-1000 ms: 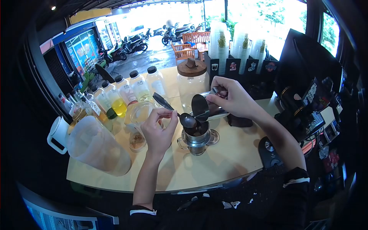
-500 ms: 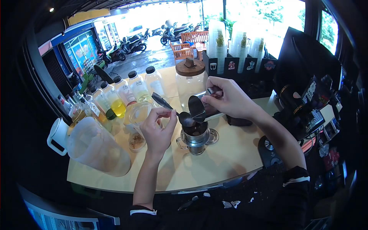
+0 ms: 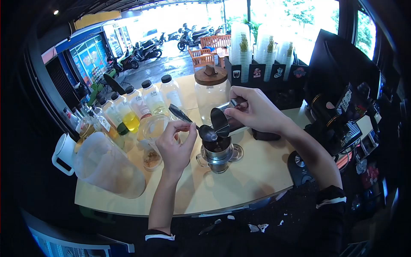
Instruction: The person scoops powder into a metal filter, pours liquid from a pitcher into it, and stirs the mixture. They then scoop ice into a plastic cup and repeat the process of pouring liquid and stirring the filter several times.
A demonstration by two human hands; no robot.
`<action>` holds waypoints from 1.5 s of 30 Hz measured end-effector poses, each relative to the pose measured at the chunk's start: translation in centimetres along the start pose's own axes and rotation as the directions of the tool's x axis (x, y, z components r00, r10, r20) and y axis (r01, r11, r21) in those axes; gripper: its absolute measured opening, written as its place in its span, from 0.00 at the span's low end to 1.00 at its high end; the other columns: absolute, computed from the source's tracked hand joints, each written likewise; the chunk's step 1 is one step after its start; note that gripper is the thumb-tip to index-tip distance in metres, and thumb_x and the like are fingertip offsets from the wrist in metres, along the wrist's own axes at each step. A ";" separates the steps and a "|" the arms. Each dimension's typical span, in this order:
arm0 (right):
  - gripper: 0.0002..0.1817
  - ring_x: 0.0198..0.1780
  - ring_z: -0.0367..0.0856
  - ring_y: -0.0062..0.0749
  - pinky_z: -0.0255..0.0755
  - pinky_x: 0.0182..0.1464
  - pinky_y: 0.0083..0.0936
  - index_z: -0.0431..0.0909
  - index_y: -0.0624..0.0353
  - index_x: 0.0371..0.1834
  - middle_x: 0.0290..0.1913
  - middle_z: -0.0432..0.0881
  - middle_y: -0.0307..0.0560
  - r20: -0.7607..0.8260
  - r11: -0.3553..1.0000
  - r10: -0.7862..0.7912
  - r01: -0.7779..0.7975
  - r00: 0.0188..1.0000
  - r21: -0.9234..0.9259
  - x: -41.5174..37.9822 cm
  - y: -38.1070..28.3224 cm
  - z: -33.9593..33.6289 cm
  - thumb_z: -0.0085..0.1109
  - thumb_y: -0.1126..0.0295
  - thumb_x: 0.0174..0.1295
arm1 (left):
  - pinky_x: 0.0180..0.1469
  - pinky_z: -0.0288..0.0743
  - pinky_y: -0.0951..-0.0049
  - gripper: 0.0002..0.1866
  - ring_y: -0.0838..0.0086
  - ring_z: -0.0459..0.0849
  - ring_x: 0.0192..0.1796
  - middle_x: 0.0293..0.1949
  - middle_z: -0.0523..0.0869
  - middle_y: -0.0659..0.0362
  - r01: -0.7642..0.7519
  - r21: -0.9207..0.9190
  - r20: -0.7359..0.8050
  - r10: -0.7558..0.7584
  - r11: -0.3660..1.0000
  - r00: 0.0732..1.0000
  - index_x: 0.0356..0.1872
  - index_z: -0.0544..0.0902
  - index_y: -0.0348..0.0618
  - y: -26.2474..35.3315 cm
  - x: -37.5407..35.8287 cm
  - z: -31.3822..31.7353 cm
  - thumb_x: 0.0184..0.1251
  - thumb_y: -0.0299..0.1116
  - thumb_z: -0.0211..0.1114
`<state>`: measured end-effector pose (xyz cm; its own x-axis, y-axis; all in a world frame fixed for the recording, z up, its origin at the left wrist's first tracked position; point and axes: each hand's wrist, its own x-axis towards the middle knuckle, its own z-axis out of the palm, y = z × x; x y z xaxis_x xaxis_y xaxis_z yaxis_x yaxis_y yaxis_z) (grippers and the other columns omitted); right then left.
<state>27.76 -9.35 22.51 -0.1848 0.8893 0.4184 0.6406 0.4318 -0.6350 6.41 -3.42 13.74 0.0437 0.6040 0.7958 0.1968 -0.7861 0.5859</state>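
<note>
Spoon – dark patterned handle, shiny metal bowl; pinched mid-handle in left hand, handle end rising beyond grip, bowl slanting down rightward from fingertips. Metal pitcher – hung from right hand by handle, body below grip, tipped over, dark mouth leftward of fingers, lip close by spoon bowl; contact unclear. Metal filter – upright below both grips, between them, open top, dark contents inside, spoon bowl above rim.
</note>
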 end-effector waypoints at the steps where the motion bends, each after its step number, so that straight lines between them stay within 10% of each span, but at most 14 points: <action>1: 0.13 0.29 0.73 0.10 0.75 0.29 0.15 0.63 0.65 0.28 0.23 0.64 0.33 0.008 0.998 -0.008 0.009 1.000 -0.056 0.0 -0.1 -0.1 0.60 0.75 0.63 | 0.32 0.75 0.78 0.07 0.76 0.87 0.31 0.27 0.87 0.57 0.000 0.000 0.000 0.000 1.000 1.000 0.31 0.81 0.38 0.1 0.0 0.0 0.56 0.26 0.71; 32: 0.12 0.29 0.74 0.10 0.73 0.27 0.15 0.64 0.66 0.29 0.22 0.65 0.34 -0.014 0.999 -0.042 0.042 0.999 -0.024 1.2 0.1 1.3 0.59 0.76 0.63 | 0.34 0.76 0.77 0.07 0.77 0.84 0.28 0.26 0.86 0.58 -0.039 0.021 -0.030 0.040 0.999 0.999 0.30 0.80 0.38 0.2 -0.2 -2.1 0.56 0.25 0.71; 34: 0.13 0.28 0.83 0.41 0.74 0.33 0.33 0.71 0.71 0.31 0.23 0.77 0.59 -0.063 0.999 -0.042 0.042 0.997 0.001 1.3 0.7 1.3 0.64 0.72 0.55 | 0.34 0.76 0.77 0.07 0.77 0.84 0.28 0.26 0.86 0.58 -0.043 0.026 -0.032 0.044 0.999 0.999 0.30 0.80 0.38 0.2 -0.3 -2.1 0.56 0.26 0.71; 45: 0.13 0.29 0.83 0.43 0.73 0.34 0.33 0.70 0.71 0.31 0.24 0.77 0.58 -0.094 0.993 -0.035 0.025 0.995 -0.111 0.2 0.6 0.0 0.65 0.72 0.56 | 0.34 0.76 0.76 0.07 0.76 0.84 0.28 0.26 0.86 0.58 -0.040 0.030 -0.036 0.041 0.999 0.999 0.30 0.81 0.39 0.2 -0.3 -1.8 0.56 0.26 0.71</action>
<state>28.08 -8.89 22.25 -0.1367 0.8555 0.4994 0.7148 0.4342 -0.5482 4.68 -4.02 13.93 0.0163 0.5662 0.8241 0.2238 -0.8054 0.5489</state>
